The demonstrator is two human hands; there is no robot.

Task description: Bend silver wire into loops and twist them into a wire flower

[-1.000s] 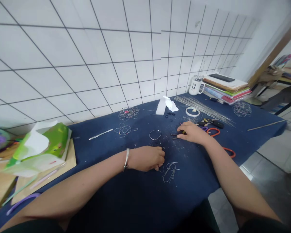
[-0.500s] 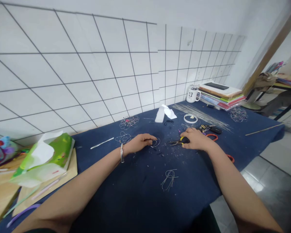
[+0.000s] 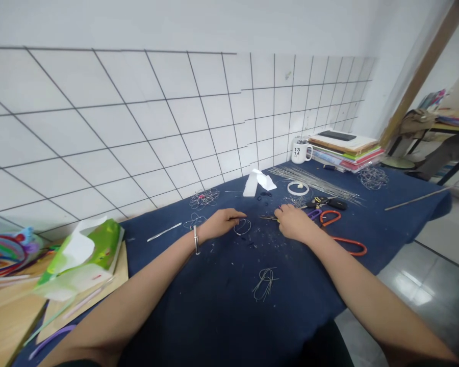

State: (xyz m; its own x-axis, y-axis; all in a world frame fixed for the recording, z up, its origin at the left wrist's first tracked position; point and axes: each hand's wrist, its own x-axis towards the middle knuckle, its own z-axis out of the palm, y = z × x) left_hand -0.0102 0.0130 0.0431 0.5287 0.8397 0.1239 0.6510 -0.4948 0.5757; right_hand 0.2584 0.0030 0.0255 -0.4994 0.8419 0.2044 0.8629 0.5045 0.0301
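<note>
My left hand (image 3: 222,223) lies on the blue cloth (image 3: 214,306) with its fingertips pinched on a small wire ring (image 3: 243,227). A silver bangle sits on that wrist. My right hand (image 3: 292,223) rests just to the right, curled over small pliers (image 3: 268,217) whose dark tips stick out to the left. A bundle of bent wire pieces (image 3: 265,281) lies nearer to me, apart from both hands. Finished wire flower shapes (image 3: 204,197) lie beyond my left hand.
Straight wires (image 3: 313,178), a white tape roll (image 3: 297,188), orange-handled tools (image 3: 342,239), a white mug (image 3: 300,151) and stacked books (image 3: 344,148) fill the right end. A green tissue pack (image 3: 84,255) sits on a wooden board at left. The table edge drops to tiled floor at right.
My left hand left the bent wire bundle and moved up to the wire ring, taking hold of it. My right hand closed over the pliers and shifted slightly left.
</note>
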